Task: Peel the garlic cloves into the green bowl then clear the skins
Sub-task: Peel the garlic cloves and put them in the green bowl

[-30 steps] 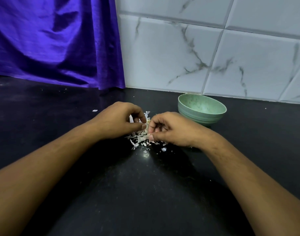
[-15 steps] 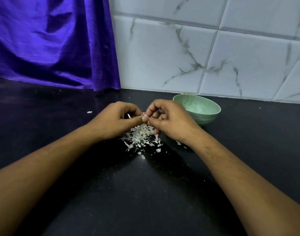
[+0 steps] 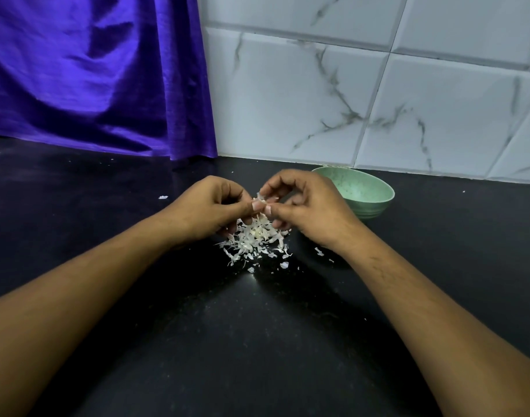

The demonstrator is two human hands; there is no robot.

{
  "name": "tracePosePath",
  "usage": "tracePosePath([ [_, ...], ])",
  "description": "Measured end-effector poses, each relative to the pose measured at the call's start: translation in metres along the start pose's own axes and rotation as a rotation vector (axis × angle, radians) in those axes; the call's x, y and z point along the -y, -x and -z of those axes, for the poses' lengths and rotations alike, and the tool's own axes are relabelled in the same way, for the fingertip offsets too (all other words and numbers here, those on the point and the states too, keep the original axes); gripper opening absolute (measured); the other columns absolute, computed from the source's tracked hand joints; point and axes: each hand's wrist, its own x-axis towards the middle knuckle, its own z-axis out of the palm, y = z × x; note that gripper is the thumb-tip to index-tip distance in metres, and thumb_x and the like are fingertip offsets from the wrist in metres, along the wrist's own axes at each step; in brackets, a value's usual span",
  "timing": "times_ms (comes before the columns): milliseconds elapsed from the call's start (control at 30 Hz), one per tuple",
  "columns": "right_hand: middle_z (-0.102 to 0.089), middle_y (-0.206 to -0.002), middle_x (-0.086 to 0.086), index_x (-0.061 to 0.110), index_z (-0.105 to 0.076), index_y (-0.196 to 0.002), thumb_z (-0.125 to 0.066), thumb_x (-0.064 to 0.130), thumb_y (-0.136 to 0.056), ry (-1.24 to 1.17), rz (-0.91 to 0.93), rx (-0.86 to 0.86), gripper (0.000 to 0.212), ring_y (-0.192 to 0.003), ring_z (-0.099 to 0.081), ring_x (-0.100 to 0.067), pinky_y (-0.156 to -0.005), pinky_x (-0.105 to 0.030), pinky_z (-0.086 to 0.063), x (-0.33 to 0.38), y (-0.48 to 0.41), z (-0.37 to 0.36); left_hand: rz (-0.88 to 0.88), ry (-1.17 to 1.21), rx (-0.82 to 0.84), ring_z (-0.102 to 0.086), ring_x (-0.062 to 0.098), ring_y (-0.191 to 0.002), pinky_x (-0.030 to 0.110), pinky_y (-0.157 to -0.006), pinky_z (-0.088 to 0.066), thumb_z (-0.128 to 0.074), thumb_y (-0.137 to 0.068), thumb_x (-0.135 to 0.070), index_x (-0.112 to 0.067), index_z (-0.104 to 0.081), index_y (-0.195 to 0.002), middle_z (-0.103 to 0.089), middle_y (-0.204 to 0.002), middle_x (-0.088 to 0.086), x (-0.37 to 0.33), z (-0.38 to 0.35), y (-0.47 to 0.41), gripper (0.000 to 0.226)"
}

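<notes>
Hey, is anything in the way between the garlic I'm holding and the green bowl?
Nothing visible. The garlic clove is pinched between the left hand and right hand; the green bowl sits open just beyond the right hand.

Tile wall (image 3: pixel 288 85), purple curtain (image 3: pixel 92 70), blk counter (image 3: pixel 257 341)

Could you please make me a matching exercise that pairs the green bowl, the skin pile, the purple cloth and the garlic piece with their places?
Things:
1. green bowl
2. skin pile
3. purple cloth
4. garlic piece

Places:
A. pinched between the left hand and the right hand
B. hanging at the back left
C. on the black counter, beneath both hands
D. behind the right hand, near the tiled wall

Pairs: 1-D, 2-C, 3-B, 4-A
</notes>
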Motion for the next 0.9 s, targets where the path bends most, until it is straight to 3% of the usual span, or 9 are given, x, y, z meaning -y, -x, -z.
tracePosePath([
  [133, -0.076, -0.082, -0.006, 0.015, -0.075, -0.095, -0.077, 0.008, -0.09, 0.078, 0.0, 0.031, 0.009, -0.065, -0.076, -0.019, -0.076, -0.052, -0.063, -0.001, 0.0, -0.003, -0.016, -0.102, -0.003, -0.06, 0.024, -0.059, 0.041, -0.06, -0.052, -0.07, -0.091, -0.048, -0.013, -0.074, -0.087, -0.069, -0.072, 0.016, 0.005, 0.001, 0.0, 0.035],
  [367, -0.076, -0.072, -0.002, 0.013, -0.074, -0.088, -0.076, 0.013, -0.092, 0.048, -0.041, -0.009, 0.005, -0.067, -0.077, -0.017, -0.077, -0.053, -0.063, -0.003, 0.0, -0.008, -0.06, -0.273, -0.117, -0.069, 0.01, -0.055, 0.021, -0.052, -0.052, -0.073, -0.095, -0.024, -0.022, -0.078, -0.091, -0.073, -0.07, -0.009, 0.001, -0.004, 0.0, 0.007],
  [467, -0.076, -0.069, 0.0, 0.012, -0.074, -0.086, -0.076, 0.009, -0.091, 0.038, -0.047, -0.034, 0.007, -0.066, -0.077, -0.016, -0.075, -0.051, -0.063, -0.005, -0.001, -0.012, -0.013, -0.245, -0.107, -0.072, 0.018, -0.06, 0.03, -0.057, -0.06, -0.073, -0.096, -0.027, -0.021, -0.079, -0.089, -0.074, -0.069, -0.004, 0.001, -0.003, 0.0, 0.011],
  [700, -0.076, -0.075, -0.008, 0.01, -0.074, -0.089, -0.078, 0.006, -0.089, -0.009, -0.055, -0.037, 0.005, -0.069, -0.077, -0.018, -0.076, -0.05, -0.063, -0.007, -0.003, -0.015, 0.032, -0.283, -0.153, -0.074, 0.019, -0.063, 0.04, -0.063, -0.064, -0.073, -0.094, -0.033, -0.021, -0.078, -0.082, -0.075, -0.069, -0.002, -0.004, -0.004, 0.002, 0.018],
  [833, -0.076, -0.076, -0.013, 0.007, -0.075, -0.091, -0.081, 0.004, -0.086, -0.085, -0.07, -0.015, 0.009, -0.072, -0.078, -0.023, -0.074, -0.042, -0.061, -0.006, -0.002, -0.016, 0.051, -0.294, -0.218, -0.071, 0.015, -0.057, 0.033, -0.059, -0.06, -0.075, -0.092, -0.03, -0.021, -0.079, -0.082, -0.075, -0.069, 0.002, -0.009, -0.005, 0.004, 0.014],
  [900, -0.076, -0.077, -0.016, 0.005, -0.075, -0.093, -0.08, 0.003, -0.086, -0.121, -0.082, -0.02, 0.009, -0.071, -0.077, -0.022, -0.071, -0.039, -0.061, -0.006, -0.003, -0.017, 0.052, -0.295, -0.229, -0.072, 0.016, -0.056, 0.036, -0.061, -0.062, -0.074, -0.092, -0.029, -0.02, -0.079, -0.083, -0.075, -0.071, 0.003, -0.01, -0.006, 0.005, 0.013],
])
